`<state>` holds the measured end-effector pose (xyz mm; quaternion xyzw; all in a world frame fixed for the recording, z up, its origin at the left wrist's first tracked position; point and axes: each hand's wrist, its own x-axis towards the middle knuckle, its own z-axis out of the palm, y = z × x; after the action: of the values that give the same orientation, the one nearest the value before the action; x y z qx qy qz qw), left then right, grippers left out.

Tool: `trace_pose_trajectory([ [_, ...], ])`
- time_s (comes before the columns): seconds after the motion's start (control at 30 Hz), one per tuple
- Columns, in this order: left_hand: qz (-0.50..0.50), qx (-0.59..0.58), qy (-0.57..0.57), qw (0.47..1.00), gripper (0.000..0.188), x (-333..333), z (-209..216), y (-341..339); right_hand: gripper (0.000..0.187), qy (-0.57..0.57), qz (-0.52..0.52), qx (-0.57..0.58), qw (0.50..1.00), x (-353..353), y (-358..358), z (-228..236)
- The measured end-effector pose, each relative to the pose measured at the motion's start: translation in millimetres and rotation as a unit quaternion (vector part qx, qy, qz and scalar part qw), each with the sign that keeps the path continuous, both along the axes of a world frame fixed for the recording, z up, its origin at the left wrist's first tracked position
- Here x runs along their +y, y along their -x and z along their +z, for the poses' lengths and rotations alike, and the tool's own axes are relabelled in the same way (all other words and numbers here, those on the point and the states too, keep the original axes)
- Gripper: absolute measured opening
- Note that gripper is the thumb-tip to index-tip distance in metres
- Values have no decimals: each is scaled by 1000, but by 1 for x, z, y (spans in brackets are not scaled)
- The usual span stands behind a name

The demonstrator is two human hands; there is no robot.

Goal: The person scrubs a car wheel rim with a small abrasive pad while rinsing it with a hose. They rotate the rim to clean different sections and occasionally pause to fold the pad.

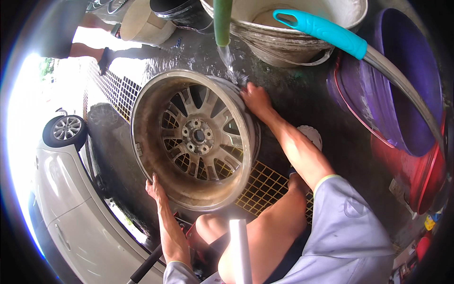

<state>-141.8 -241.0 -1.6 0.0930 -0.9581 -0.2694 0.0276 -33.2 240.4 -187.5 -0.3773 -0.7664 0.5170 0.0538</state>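
Note:
A bare alloy wheel rim (198, 135) stands tilted before me, its brown-stained hollow side facing me, with several spokes around the hub. My left hand (157, 190) is closed on its lower left edge. At the upper right of the rim, my right hand (257, 98) is curled up against the outer side. What its fingers hold, if anything, is hidden. Water (228, 59) pours from a green hose (222, 23) above and splashes beside my right hand.
Behind the rim stands a dirty white bucket (279, 47), with a turquoise-handled brush (326, 33) across it. Purple tubs (406, 85) and a red tub (416, 175) lie at right. Yellow floor grating (265, 187) runs underneath. A parked car (71, 189) is at left; another person's leg (87, 49) shows beyond.

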Motion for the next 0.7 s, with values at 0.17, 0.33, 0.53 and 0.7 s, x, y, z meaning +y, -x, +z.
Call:
trace_pose_trajectory([
  [0.17, 3, -12, 113, 994, 45, 39, -8, -4, 27, -52, -35, 53, 997, 19, 15, -13],
  [0.33, -2, 12, 107, 994, 46, -3, -8, 13, 25, -30, -35, 87, 995, -3, 9, -16],
  [0.53, 0, 1, 94, 996, 42, 22, -9, 1, 25, -37, -45, 107, 993, 17, 10, -16],
  [0.7, -8, 26, 83, 996, 41, 16, -5, 0, 23, 87, -45, 149, 984, 22, -10, -1],
])
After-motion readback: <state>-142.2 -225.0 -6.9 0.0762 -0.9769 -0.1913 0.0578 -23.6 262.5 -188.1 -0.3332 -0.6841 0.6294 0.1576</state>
